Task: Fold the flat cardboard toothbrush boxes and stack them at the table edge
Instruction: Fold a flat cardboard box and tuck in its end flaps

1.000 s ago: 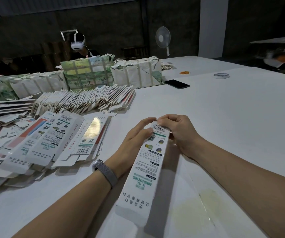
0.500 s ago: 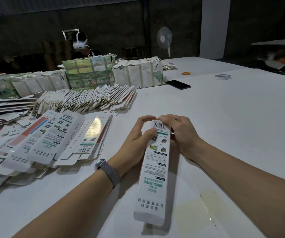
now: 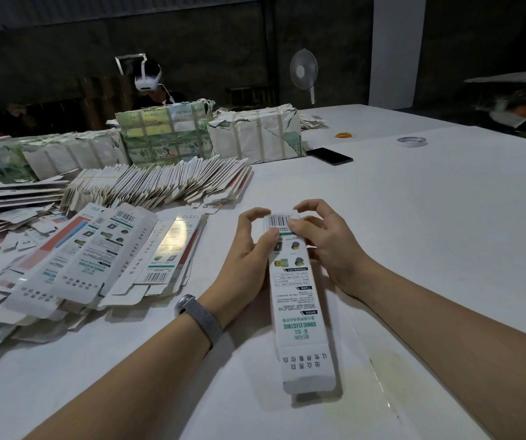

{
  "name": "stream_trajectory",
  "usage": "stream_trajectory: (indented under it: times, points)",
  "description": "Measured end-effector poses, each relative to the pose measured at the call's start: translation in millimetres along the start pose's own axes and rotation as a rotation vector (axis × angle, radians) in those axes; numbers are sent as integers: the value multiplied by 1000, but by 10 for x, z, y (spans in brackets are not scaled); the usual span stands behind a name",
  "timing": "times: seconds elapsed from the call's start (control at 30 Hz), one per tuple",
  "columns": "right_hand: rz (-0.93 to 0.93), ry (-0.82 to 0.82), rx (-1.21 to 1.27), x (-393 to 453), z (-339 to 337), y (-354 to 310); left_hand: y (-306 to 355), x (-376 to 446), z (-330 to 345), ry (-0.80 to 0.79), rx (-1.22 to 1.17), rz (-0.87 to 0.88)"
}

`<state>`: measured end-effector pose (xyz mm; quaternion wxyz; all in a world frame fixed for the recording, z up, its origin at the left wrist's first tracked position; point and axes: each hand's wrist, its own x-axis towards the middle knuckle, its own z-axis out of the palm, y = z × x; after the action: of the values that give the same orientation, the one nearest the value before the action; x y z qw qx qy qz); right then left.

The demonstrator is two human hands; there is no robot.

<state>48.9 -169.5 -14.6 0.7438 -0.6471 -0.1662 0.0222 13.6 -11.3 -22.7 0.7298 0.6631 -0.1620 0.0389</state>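
A long white toothbrush box [image 3: 299, 309] with green print and a barcode lies lengthwise in front of me on the white table [image 3: 429, 223]. My left hand [image 3: 249, 249] grips its far end from the left, thumb on the printed face and fingers curled over the top. My right hand [image 3: 322, 239] pinches the same end from the right, thumb beside the barcode. Loose flat boxes [image 3: 103, 258] lie spread to the left.
A leaning row of flat boxes [image 3: 160, 185] stands behind the loose ones, with wrapped bundles [image 3: 255, 138] farther back. A black phone [image 3: 329, 156], a tape roll [image 3: 411, 141] and an orange object [image 3: 344, 135] lie at the far right. A person with a headset sits across the table.
The box has swung from a slant to nearly straight, its near end moving right. Both hands stay at the far end, and my fingers have lifted and curled over it.
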Motion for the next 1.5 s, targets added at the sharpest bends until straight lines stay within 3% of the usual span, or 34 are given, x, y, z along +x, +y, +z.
stream_trajectory:
  times: [0.9, 1.03, 1.13, 1.23, 1.4, 1.5]
  points:
    - [10, 45, 51, -38, 25, -44, 30, -23, -23, 20, 37, -65]
    - [-69, 66, -237, -41, 61, -50, 2, -7, -34, 106, 21, -57]
    - [-173, -73, -616, -88, 54, -142, -16, -4, -61, 175, -40, -34]
    - [-164, -188, -888, -125, 68, -250, -22, 5, -86, 173, -23, -32]
    - [-153, -145, -1131, -184, 30, -505, -5, 41, -95, 107, -21, -37]
    - [-80, -120, -1122, -270, -254, -665, -10, 40, -108, 122, 3, -16]
